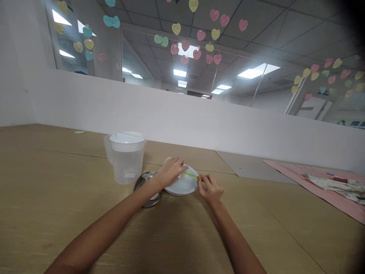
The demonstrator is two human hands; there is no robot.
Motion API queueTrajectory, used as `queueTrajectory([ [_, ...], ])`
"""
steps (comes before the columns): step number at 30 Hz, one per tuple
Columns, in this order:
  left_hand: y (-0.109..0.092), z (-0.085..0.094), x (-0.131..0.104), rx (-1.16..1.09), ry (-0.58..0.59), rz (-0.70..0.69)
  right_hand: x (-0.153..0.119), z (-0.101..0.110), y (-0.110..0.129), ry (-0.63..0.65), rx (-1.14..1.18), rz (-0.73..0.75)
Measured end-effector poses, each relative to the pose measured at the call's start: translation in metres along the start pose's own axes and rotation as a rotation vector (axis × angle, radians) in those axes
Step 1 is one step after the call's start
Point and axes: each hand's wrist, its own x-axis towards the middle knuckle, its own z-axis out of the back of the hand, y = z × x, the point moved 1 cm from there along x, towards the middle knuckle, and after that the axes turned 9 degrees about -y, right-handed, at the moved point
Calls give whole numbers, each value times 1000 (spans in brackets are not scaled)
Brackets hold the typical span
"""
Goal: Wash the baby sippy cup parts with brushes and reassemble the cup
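Note:
My right hand [211, 188] pinches one end of a thin yellow-green stick [191, 175]. The stick points left over a white plate [182, 188], its other end reaching my left hand [172, 172]. My left hand is curled above the plate's left side, and what lies under its fingers is mostly hidden; a pale, clear edge shows just behind it. Under my left forearm sits a round dark metal tray [138, 186] with small clear and whitish items on it, partly covered by the arm.
A lidded translucent pitcher [128, 161] holding clear liquid stands left of the tray. A small flat pale piece [80, 132] lies farther back. At the right, a pink cloth [302, 186] carries a crumpled whitish cloth [336, 187]. A white wall [176, 120] with windows closes off the back.

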Motion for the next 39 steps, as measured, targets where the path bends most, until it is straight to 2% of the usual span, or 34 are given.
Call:
queueTrajectory([
  [3, 15, 2, 0, 55, -78, 79, 4, -2, -17, 4, -88, -184],
  [5, 27, 5, -1, 40, -132, 162, 6, -4, -32, 59, -134, -324],
  [7, 35, 9, -2, -43, -181, 291, 4, -7, -47, 216, -170, -493],
  [9, 35, 15, -2, -181, -212, 443, -2, -13, -58, 429, -181, -610],
  [12, 17, 25, 1, -424, -133, 553, -15, -21, -61, 632, -127, -603],
  [14, -4, 32, 2, -541, -14, 526, -21, -26, -55, 701, -66, -558],
  [16, -24, 38, 1, -613, 91, 441, -24, -27, -48, 764, -1, -514],
  [19, -43, 42, -4, -647, 220, 297, -23, -26, -40, 828, 73, -475],
  [24, -49, 31, -15, -530, 453, 170, -17, -24, -38, 831, 115, -514],
  [28, -48, 28, -18, -425, 503, 150, -3, -37, -37, 803, 147, -604],
  [31, -33, 42, -14, -471, 452, 138, 17, -52, -32, 877, 202, -626],
  [34, 3, 56, -9, -538, 396, 246, 40, -66, -28, 984, 199, -621],
  [36, 30, 55, -9, -519, 410, 330, 54, -74, -26, 1029, 172, -625],
  [39, 63, 37, -20, -250, 405, 548, 72, -82, -20, 1028, 154, -639],
])
